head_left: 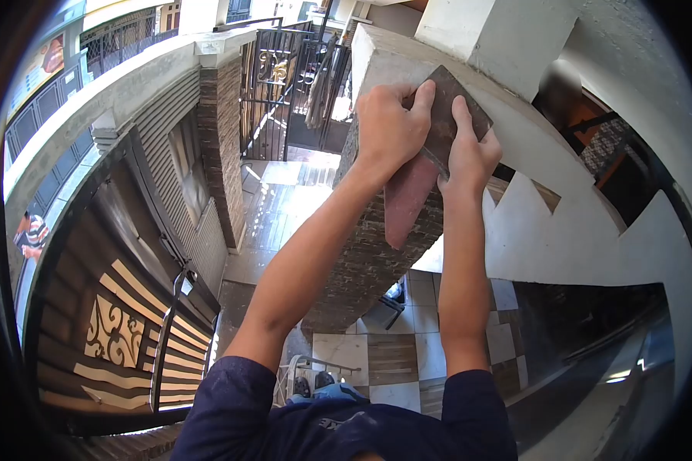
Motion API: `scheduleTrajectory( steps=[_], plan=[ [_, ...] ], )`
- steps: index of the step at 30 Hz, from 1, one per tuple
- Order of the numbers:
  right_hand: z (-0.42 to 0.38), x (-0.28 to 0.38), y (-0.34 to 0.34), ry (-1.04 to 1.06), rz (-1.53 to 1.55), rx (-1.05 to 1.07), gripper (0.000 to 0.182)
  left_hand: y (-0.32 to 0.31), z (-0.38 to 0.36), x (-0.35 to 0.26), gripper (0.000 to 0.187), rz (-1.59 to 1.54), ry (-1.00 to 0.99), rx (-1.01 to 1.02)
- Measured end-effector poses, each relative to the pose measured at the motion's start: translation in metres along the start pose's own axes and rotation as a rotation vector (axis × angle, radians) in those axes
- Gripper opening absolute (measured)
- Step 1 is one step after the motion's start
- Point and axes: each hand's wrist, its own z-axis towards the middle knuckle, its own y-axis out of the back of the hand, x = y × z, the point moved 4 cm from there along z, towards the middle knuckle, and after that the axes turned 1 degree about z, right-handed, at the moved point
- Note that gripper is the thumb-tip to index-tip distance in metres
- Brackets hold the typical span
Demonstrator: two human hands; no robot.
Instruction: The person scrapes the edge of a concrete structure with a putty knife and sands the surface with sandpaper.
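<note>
Both hands are raised in front of me at the top of a stone-clad pillar (361, 261). Between them is a dark brown sheet that looks like sandpaper (455, 115), with a dull red flap (407, 201) hanging below. My left hand (396, 123) is closed on its left side, fingers curled and the thumb along the edge. My right hand (473, 157) grips the right side, thumb on the face and fingers mostly hidden behind. Just behind the sheet runs the pale top of the wall (392, 58).
My feet (311, 382) are on a light metal ladder (327, 363) above a tiled floor (392, 357). A dark metal gate (123, 330) stands at left, and another gate (288, 96) lies beyond. A sawtooth-edged white wall (577, 238) slopes at right. A person (32, 234) is outside, far left.
</note>
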Motion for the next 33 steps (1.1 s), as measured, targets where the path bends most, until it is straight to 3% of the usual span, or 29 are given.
scheduleTrajectory(
  steps=[3,7,11,25,28,31,33],
  plan=[
    [-0.008,-0.015,0.01,0.095,-0.029,-0.061,0.043,0.0,-0.014,0.014,0.035,-0.042,0.006,0.027],
    [-0.002,-0.006,0.006,0.02,0.035,0.033,0.048,0.001,-0.008,0.012,0.035,-0.044,0.014,0.035],
    [-0.006,-0.018,0.011,0.113,-0.025,-0.024,0.048,0.002,-0.013,0.016,0.035,-0.023,0.018,0.031],
    [-0.009,-0.012,-0.001,0.054,0.047,0.044,0.046,0.003,-0.013,0.018,0.035,-0.059,0.02,-0.032],
    [-0.002,-0.006,-0.004,0.143,-0.02,-0.034,0.044,0.005,-0.003,0.009,0.036,-0.063,0.009,-0.002],
    [-0.004,-0.002,-0.006,-0.001,0.015,0.008,0.044,0.007,-0.001,0.003,0.036,0.017,0.017,0.006],
    [-0.008,-0.011,0.002,0.119,0.063,-0.012,0.041,0.004,-0.011,0.014,0.038,0.048,0.03,0.037]
  ],
)
